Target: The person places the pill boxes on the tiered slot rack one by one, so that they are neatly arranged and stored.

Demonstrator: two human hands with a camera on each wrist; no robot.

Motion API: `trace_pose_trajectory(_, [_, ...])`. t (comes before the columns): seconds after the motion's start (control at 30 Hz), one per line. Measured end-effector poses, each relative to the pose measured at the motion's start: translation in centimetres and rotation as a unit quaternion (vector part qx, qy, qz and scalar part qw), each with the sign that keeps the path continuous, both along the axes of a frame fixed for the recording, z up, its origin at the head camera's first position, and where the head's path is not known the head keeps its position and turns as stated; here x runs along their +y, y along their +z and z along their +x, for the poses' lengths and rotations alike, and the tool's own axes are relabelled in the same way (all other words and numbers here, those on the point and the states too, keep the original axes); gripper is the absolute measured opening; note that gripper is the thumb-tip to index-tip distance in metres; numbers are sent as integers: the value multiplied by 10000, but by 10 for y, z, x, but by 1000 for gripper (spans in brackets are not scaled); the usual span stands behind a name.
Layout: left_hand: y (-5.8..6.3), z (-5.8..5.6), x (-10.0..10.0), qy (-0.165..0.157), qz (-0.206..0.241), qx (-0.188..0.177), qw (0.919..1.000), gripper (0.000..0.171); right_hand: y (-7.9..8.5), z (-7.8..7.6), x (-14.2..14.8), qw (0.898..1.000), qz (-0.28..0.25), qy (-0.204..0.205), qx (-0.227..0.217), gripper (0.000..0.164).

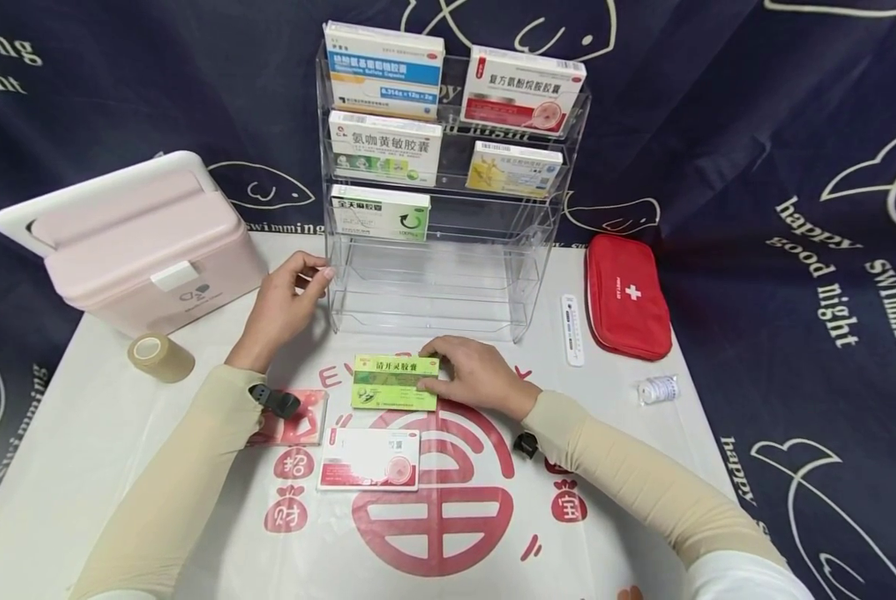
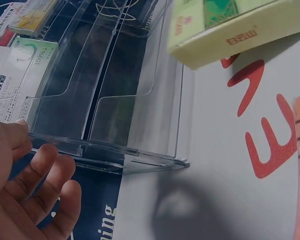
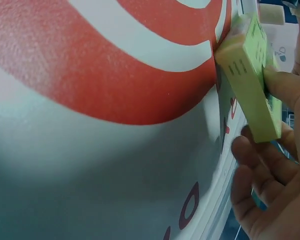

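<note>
My right hand (image 1: 481, 377) grips a green medicine box (image 1: 387, 385) by its right end, with the thumb on the front face. In the right wrist view, the box (image 3: 255, 80) stands tilted between thumb and fingers. My left hand (image 1: 286, 300) is at the left side of a clear tiered display rack (image 1: 432, 279). Its thumb and forefinger appear to pinch the rack's side edge, while the other fingers (image 2: 60, 175) hang loosely curled below. A white-and-red medicine box (image 1: 368, 458) lies flat on the table, and a pink-red box (image 1: 305, 417) sits partly under the left wrist.
Several medicine boxes, including a white-green one (image 1: 380, 214), stand in the rack's upper tiers. A pink medicine chest (image 1: 155, 250) and a tape roll (image 1: 161, 357) are at the left. At the right are a thermometer (image 1: 572, 331), a red first-aid pouch (image 1: 628, 296) and a wrapped roll (image 1: 658, 389).
</note>
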State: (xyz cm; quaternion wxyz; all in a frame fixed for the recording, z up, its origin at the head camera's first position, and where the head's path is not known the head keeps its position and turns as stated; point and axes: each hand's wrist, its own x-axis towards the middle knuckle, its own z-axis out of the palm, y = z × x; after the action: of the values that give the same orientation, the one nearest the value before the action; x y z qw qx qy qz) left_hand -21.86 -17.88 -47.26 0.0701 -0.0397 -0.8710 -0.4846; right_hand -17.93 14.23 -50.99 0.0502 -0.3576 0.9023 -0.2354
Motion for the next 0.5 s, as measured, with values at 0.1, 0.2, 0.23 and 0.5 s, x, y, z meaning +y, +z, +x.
trace_pose_trajectory(0.1, [0, 0, 0, 15, -12, 8, 10000, 36, 1, -1, 0, 9997, -222, -50, 106, 39])
trace_pose_trajectory(0.2, [0, 0, 0, 45, -13, -2, 10000, 35, 2, -1, 1, 9992, -351, -74, 164, 39])
trace_pose_trajectory(0.23, [1, 0, 0, 51, -15, -1, 10000, 35, 2, -1, 1, 9992, -373, -75, 149, 39])
trace_pose_trajectory(0.5, [0, 0, 1, 52, 28, 29, 10000, 33, -2, 1, 3, 9968, -779, 78, -173, 36])
